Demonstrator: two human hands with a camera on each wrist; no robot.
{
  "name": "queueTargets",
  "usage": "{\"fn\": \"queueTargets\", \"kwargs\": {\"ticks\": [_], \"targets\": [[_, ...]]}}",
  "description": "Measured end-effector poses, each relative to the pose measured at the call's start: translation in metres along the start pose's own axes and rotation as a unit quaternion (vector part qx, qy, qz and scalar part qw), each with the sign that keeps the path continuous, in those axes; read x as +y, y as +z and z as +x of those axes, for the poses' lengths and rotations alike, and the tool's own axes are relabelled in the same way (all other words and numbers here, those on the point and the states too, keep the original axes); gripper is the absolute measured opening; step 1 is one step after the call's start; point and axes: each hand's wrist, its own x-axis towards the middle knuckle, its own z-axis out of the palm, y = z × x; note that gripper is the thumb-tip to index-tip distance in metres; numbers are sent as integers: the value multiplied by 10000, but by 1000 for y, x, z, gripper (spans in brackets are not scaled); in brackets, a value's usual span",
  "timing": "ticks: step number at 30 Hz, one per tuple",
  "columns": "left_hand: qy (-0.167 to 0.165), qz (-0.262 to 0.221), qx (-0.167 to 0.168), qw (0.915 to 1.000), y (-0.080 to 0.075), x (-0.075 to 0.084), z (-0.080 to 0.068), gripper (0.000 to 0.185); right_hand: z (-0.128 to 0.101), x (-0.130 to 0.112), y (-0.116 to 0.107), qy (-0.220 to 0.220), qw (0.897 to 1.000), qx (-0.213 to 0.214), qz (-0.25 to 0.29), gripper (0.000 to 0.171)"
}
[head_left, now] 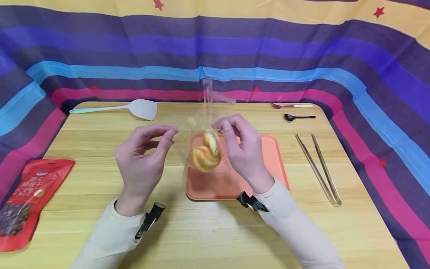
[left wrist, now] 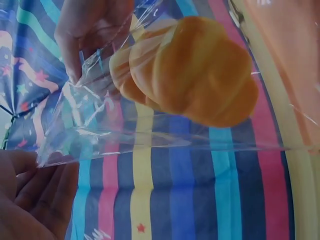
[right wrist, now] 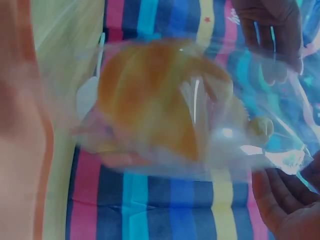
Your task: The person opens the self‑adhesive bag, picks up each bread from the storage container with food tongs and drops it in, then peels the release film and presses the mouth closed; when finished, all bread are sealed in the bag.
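Above an orange tray [head_left: 272, 164], both hands held a clear plastic bag [head_left: 198, 127] with golden bread rolls [head_left: 205, 155] inside. The left hand [head_left: 142, 160] pinched one edge of the bag between thumb and fingertips; the right hand [head_left: 243, 147] pinched the opposite edge, so the bag hung between them, off the tray. The tray lay on a light wooden table [head_left: 215, 231]. Beyond the left hand lay a pale spatula [head_left: 134, 108], and well out to that hand's left a red snack pouch [head_left: 28, 198]. To the right of the right hand lay metal tongs [head_left: 319, 170], and beyond them a black spoon [head_left: 297, 117] and a small pink-headed spoon [head_left: 290, 106]. A striped cloth [head_left: 215, 48] with red stars walled the table on three sides.
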Motion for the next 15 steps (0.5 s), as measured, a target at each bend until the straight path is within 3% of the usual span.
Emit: {"fn": "queueTargets", "kwargs": {"ticks": [7, 13, 15], "targets": [[111, -379, -134, 9991, 16, 7, -6, 25, 0, -11, -15, 216, 9952, 285, 913, 22], [499, -996, -347, 9932, 27, 7, -13, 43, -4, -19, -23, 559, 9785, 762, 1834, 25], [425, -1017, -405, 9931, 27, 4, -15, 45, -5, -22, -26, 609, 9733, 914, 2015, 26]]}}
